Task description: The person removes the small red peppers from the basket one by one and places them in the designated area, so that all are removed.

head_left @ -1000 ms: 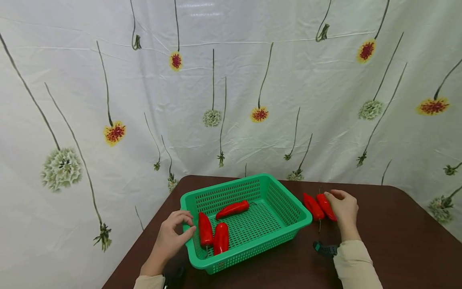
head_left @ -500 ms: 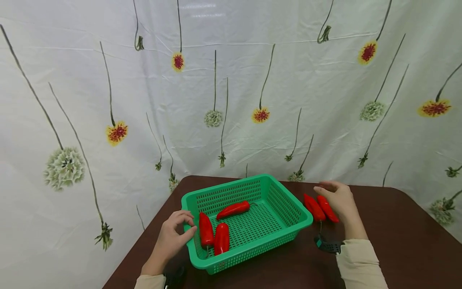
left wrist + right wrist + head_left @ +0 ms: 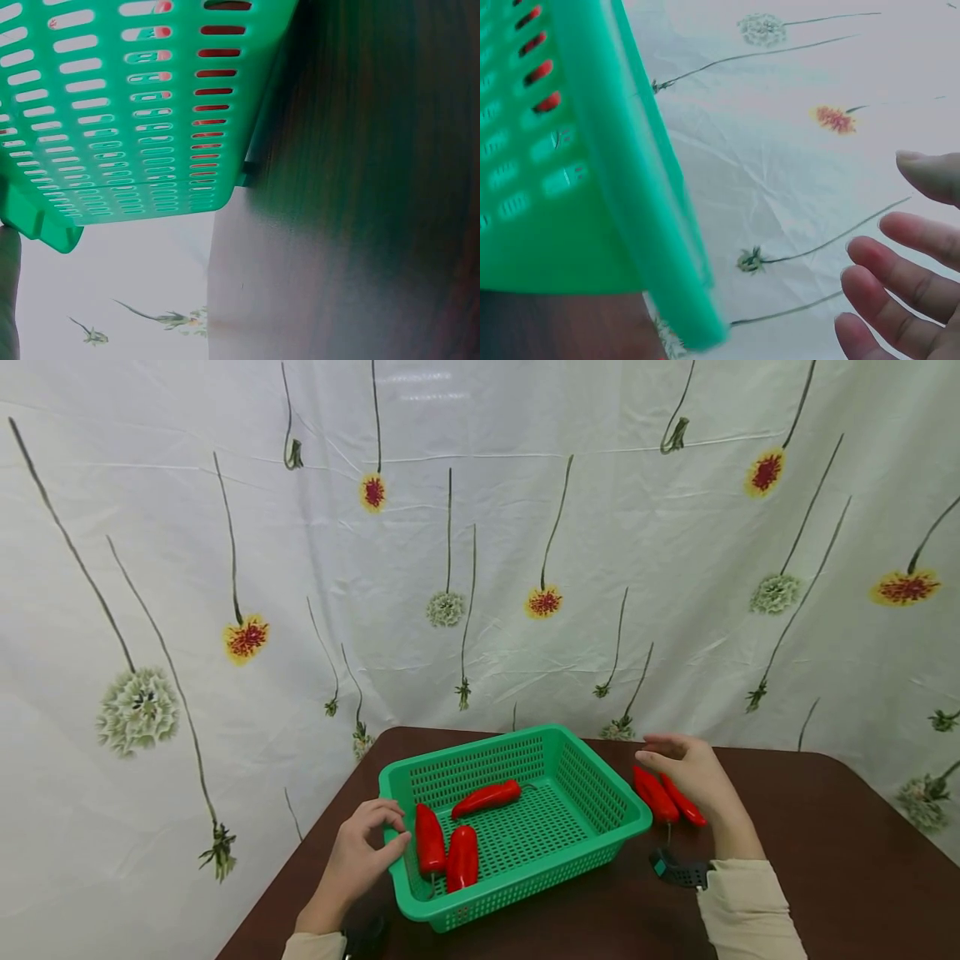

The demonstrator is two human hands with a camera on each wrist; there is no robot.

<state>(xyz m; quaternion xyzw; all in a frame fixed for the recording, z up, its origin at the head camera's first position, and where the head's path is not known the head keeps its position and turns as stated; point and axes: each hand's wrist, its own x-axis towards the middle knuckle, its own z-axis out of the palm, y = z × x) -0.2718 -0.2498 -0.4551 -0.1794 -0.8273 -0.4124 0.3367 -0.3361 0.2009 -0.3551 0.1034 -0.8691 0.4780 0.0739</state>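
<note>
A green plastic basket (image 3: 525,877) stands on the table with three red peppers inside: one long pepper (image 3: 487,797) towards the back, a second pepper (image 3: 430,839) and a third pepper (image 3: 462,858) at the left. My left hand (image 3: 362,852) grips the basket's left rim between thumb and fingers. Beyond the basket's right side, my right hand (image 3: 693,777) hovers with parted fingers and nothing in them, as the right wrist view also shows. Under and beside it, two more red peppers, a nearer-left one (image 3: 656,796) and a partly covered one (image 3: 684,802), lie on the table.
The dark brown table (image 3: 825,860) ends at the back against a pale cloth (image 3: 525,677) printed with flowers. A watch-like black band (image 3: 681,870) sits at my right wrist.
My right hand has come up off the rightmost pepper and shifted left towards the basket, leaving that pepper on the table. The left hand stays on the rim.
</note>
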